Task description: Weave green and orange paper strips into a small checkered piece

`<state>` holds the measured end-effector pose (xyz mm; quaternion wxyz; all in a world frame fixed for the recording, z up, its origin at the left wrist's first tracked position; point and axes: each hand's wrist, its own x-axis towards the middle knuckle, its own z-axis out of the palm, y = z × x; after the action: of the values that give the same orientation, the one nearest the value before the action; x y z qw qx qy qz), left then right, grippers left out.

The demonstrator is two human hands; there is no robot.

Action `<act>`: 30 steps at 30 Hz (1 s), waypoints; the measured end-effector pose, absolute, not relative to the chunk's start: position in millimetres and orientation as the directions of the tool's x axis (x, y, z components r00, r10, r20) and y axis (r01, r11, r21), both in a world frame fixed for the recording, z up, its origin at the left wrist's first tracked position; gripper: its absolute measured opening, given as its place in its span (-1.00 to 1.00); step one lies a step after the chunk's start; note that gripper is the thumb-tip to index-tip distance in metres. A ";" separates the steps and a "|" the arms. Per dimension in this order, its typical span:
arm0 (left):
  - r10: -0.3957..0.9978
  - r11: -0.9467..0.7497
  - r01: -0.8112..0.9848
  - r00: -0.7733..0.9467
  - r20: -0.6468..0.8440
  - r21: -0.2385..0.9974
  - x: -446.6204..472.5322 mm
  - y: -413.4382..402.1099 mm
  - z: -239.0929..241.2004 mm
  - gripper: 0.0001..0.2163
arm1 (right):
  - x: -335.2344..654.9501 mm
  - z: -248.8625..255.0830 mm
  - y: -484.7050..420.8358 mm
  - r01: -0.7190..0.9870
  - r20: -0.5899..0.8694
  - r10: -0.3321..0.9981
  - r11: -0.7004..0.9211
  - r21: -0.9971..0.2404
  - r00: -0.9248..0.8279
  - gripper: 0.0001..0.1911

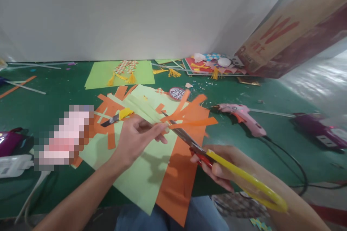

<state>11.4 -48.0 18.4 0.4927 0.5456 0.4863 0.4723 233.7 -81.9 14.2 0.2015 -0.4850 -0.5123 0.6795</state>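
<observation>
My left hand (135,137) pinches a woven piece of orange and pale green paper strips, whose loose orange strip (195,123) sticks out to the right. Scissors (200,149) with a yellow and red handle are gripped in my right hand (225,162). Their blades point up and left, close to the fingertips of my left hand, at the strips. Under both hands lie a pale green sheet (141,184) and an orange sheet (177,187). A yellow and black utility knife (118,116) rests just beyond my left hand. Exactly where the blades meet the paper is hard to make out.
A pink glue gun (242,115) with a black cord lies to the right. Tasselled woven pieces (124,68) rest on green paper at the back. A paper bag (292,36) stands back right. A white power strip (16,165) and a blurred-out object (65,139) are left.
</observation>
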 end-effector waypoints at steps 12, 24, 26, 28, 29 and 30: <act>0.982 0.015 -0.116 0.189 0.007 0.993 8.3 -46.4 11.8 -0.78 | 232.9 7.5 -76.0 0.291 -0.469 0.775 -0.373 -0.881 -0.425 -0.21; 0.976 0.076 -0.096 0.213 -0.054 0.992 8.6 -47.6 9.3 -0.84 | 229.4 9.0 -79.2 0.312 -0.411 0.815 -0.299 -0.902 -0.407 -0.34; 0.974 0.086 -0.088 0.217 -0.065 0.992 8.8 -47.2 10.3 -0.81 | 229.7 7.9 -79.6 0.325 -0.404 0.824 -0.286 -0.902 -0.398 -0.36; 0.972 0.087 -0.079 0.223 -0.068 0.993 8.8 -46.7 10.9 -0.78 | 229.8 6.8 -80.3 0.336 -0.397 0.835 -0.275 -0.901 -0.381 -0.38; 0.971 0.086 -0.076 0.229 -0.067 0.993 8.7 -46.5 10.7 -0.77 | 229.6 6.3 -80.7 0.345 -0.393 0.841 -0.268 -0.900 -0.371 -0.39; 0.970 0.085 -0.072 0.233 -0.066 0.994 8.4 -46.3 10.2 -0.76 | 229.4 5.9 -81.0 0.353 -0.387 0.849 -0.260 -0.899 -0.360 -0.41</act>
<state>8.4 -46.3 10.2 0.5932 0.5142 0.4368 0.4393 229.4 -81.0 5.9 0.2085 -0.5257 -0.5716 0.5945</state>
